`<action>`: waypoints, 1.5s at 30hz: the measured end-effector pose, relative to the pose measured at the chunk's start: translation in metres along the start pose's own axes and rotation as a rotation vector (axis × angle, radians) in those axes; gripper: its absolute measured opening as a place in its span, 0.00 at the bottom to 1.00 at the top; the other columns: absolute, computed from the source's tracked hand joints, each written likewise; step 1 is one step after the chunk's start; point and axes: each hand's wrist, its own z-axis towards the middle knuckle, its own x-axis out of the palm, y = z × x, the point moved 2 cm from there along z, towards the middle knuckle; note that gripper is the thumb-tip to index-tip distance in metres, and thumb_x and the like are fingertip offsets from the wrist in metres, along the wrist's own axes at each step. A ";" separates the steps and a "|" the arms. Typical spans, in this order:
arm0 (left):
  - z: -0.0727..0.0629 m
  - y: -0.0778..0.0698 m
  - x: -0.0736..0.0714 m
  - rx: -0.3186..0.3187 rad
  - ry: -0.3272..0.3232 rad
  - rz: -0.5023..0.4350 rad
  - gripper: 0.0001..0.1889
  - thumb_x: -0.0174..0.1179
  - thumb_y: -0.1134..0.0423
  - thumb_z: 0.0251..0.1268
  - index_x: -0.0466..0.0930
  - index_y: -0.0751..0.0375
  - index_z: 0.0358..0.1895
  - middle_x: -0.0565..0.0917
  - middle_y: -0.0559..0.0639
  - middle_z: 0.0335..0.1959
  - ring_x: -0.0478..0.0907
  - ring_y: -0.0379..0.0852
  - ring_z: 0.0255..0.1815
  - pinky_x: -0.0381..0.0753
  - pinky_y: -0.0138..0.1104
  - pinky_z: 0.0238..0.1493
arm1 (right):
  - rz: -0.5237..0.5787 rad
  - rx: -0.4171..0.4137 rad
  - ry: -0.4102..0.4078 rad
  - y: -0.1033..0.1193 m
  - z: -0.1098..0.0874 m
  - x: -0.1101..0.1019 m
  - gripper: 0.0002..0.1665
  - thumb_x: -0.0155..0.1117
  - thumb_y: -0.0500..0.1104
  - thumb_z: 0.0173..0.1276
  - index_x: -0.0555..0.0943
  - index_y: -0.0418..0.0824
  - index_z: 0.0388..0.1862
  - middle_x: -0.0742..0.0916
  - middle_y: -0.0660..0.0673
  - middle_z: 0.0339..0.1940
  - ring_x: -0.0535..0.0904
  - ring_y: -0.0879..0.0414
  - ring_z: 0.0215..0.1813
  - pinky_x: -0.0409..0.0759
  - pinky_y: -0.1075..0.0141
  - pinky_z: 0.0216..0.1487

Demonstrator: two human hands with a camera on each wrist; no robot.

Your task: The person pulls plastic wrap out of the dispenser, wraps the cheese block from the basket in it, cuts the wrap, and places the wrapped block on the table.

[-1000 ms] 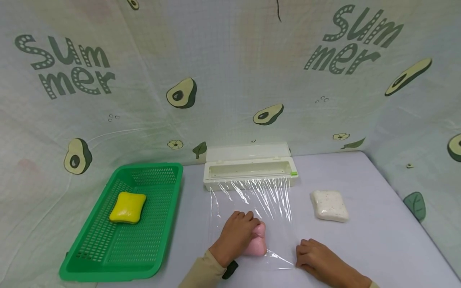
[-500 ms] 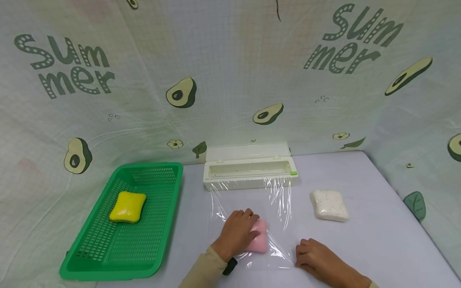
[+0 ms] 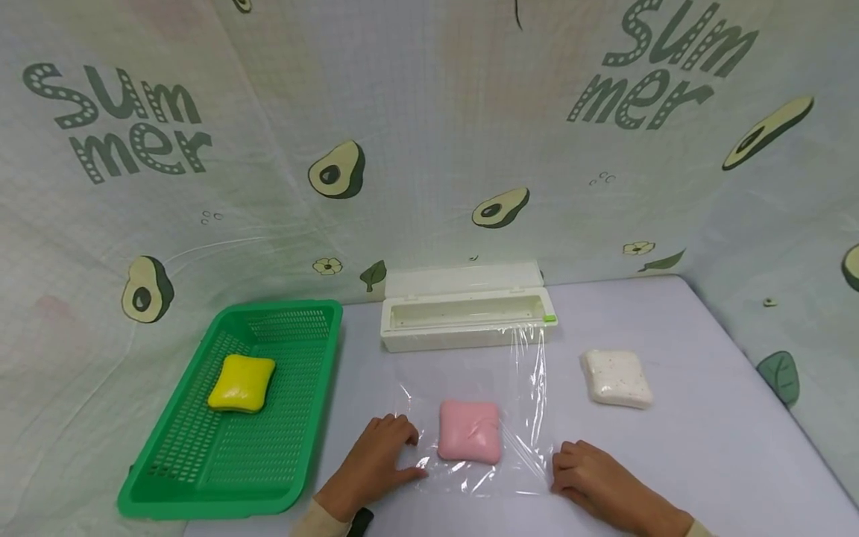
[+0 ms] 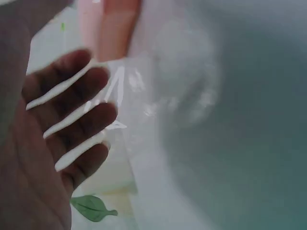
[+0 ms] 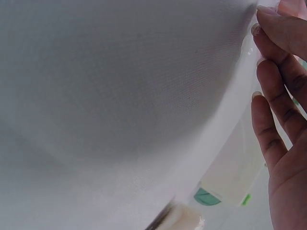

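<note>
A pink cushion-shaped block (image 3: 470, 431) lies flat on a sheet of clear cling film (image 3: 517, 418) spread on the table. My left hand (image 3: 403, 451) rests at the film's left edge, fingers relaxed, thumb reaching onto the film; it is a little apart from the block. In the left wrist view the left hand (image 4: 72, 124) shows straight fingers beside the film (image 4: 139, 96) and the pink block (image 4: 108, 28). My right hand (image 3: 564, 466) presses its fingertips on the film's near right corner. The right hand's (image 5: 278, 96) fingers lie nearly straight in the right wrist view.
A white cling-film dispenser box (image 3: 466, 313) stands with its lid up behind the sheet. A green basket (image 3: 295, 307) at the left holds a yellow block (image 3: 241, 382). A white speckled block (image 3: 616, 378) lies to the right. An avocado-print cloth backs the table.
My left hand has let go of the pink block and drawn back left to the film's edge. The block now lies flat and uncovered. The right hand has stayed in place.
</note>
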 end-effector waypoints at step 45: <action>-0.007 0.018 0.022 -0.386 -0.120 -0.387 0.06 0.67 0.63 0.72 0.88 0.51 0.34 0.80 0.34 0.27 0.65 0.35 0.31 0.63 0.33 0.36 | 0.231 1.009 0.043 -0.011 0.037 0.005 0.09 0.66 0.32 0.69 0.83 0.46 0.36 0.86 0.58 0.26 0.75 0.64 0.27 0.73 0.66 0.31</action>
